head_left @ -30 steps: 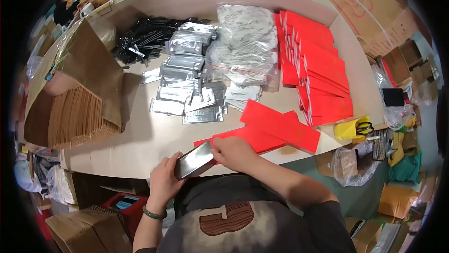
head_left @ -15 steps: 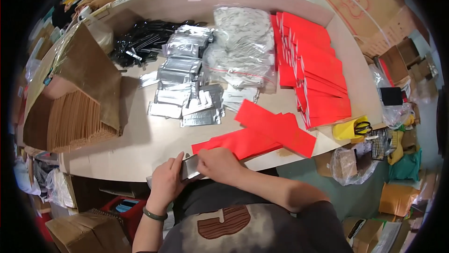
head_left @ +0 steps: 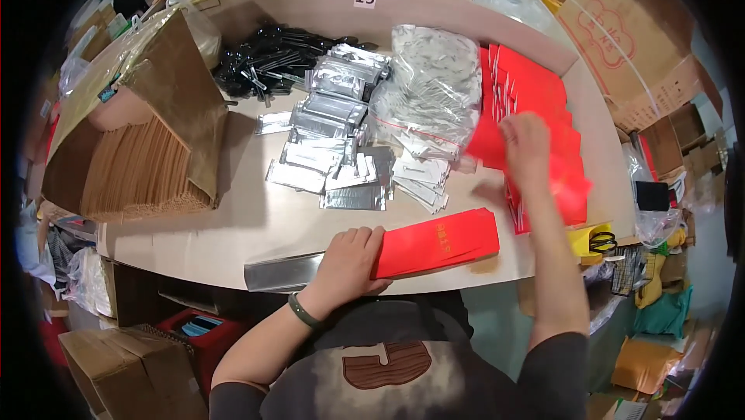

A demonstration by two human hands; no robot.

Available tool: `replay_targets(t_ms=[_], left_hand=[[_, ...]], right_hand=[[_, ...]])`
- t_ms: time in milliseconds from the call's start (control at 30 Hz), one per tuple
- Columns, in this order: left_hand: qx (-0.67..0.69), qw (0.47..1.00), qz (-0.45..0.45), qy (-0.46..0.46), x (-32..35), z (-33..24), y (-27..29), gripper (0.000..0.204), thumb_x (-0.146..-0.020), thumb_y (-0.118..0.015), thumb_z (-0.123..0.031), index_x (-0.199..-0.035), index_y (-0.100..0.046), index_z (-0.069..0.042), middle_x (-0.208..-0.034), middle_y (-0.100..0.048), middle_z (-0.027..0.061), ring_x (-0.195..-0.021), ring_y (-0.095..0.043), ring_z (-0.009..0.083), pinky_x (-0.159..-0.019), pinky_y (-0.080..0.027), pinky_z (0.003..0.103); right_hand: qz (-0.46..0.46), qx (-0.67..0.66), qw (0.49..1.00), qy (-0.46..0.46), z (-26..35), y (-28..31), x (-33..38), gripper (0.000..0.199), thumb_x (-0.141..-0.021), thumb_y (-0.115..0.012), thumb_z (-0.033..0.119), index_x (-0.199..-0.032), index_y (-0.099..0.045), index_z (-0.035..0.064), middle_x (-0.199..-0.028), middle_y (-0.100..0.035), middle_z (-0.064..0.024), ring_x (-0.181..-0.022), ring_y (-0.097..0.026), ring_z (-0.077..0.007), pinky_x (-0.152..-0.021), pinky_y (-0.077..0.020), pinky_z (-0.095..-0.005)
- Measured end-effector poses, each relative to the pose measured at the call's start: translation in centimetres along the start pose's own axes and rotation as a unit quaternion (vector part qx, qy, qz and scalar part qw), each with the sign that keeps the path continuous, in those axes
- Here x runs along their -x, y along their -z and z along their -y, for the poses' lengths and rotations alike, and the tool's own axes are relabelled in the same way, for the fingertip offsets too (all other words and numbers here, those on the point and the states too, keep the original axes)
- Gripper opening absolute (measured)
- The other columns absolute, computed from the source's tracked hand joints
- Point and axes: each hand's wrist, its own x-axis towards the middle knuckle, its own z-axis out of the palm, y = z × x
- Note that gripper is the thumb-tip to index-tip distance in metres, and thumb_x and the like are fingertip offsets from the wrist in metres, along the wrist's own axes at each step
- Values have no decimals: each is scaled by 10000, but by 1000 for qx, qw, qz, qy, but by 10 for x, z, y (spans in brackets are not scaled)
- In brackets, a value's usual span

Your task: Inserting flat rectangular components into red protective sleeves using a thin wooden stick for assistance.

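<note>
At the table's near edge, my left hand [head_left: 347, 265] is closed around the left end of a small stack of red paper envelopes [head_left: 438, 244]. From under the same hand a flat silver metal piece [head_left: 281, 273] juts out to the left. My right hand [head_left: 528, 145] is raised at the right and closed on a red envelope [head_left: 486, 141], blurred by motion. Just beyond it lie overlapping rows of red envelopes [head_left: 531, 71]. Silver foil packets [head_left: 330, 114] and a clear bag of white pieces [head_left: 436, 82] fill the table's middle.
An open cardboard box [head_left: 174, 71] packed with brown card stands at the left. Black plastic items [head_left: 268, 59] lie in a heap behind the foil packets. Scissors [head_left: 601, 241] sit in a yellow holder [head_left: 578, 240] at the right edge. A raised rim [head_left: 310, 5] borders the table's far side.
My right hand has gone from the near edge to the envelope rows at the right. My left hand has shifted right onto the red stack, which now lies straighter along the edge.
</note>
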Motion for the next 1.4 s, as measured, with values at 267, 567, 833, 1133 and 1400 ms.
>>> replay_targets(t_ms=[267, 567, 833, 1133, 1400], left_hand=[[3, 999, -45, 4, -1, -4, 3, 949, -652, -835, -437, -1368, -429, 35, -1208, -549, 219, -1135, -540, 375, -963, -438, 463], [-277, 841, -370, 283, 92, 162, 190, 353, -855, -684, -173, -1170, -620, -27, -1036, -650, 173, -963, -631, 369, -793, -524, 436], [-184, 911, -196, 312, 86, 248, 176, 178, -796, -584, -67, -936, -690, -36, -889, -666, 228, -822, -639, 426, -711, -518, 497], [-288, 839, -217, 408, 106, 240, 193, 234, -860, -591, -47, -1080, -667, -15, -904, -691, 202, -826, -673, 360, -720, -530, 407], [320, 804, -357, 351, 192, 124, 60, 188, -991, -593, -129, -910, -639, 34, -775, -562, -34, -705, -479, 61, -652, -393, 209]], right_hand=[[188, -114, 976, 0, 82, -95, 45, 265, -771, -724, 120, -1008, -648, 28, -973, -651, -157, -972, -617, -344, -861, -482, -431], [136, -173, 972, 85, 140, -79, 16, 285, -870, -554, 55, -1148, -600, 12, -1011, -604, -216, -943, -596, -376, -830, -476, -455], [161, -72, 981, 86, 270, -137, 16, 156, -807, -585, 118, -808, -710, 24, -995, -601, -156, -983, -561, -309, -848, -447, -460], [174, -167, 964, 110, 261, -131, -5, 99, -755, -574, -10, -828, -641, -12, -1014, -568, -181, -1030, -549, -381, -847, -466, -487], [225, -422, 867, 140, 268, -65, 81, 224, -835, -686, 182, -1017, -616, 70, -854, -621, -136, -854, -614, -319, -749, -493, -402]])
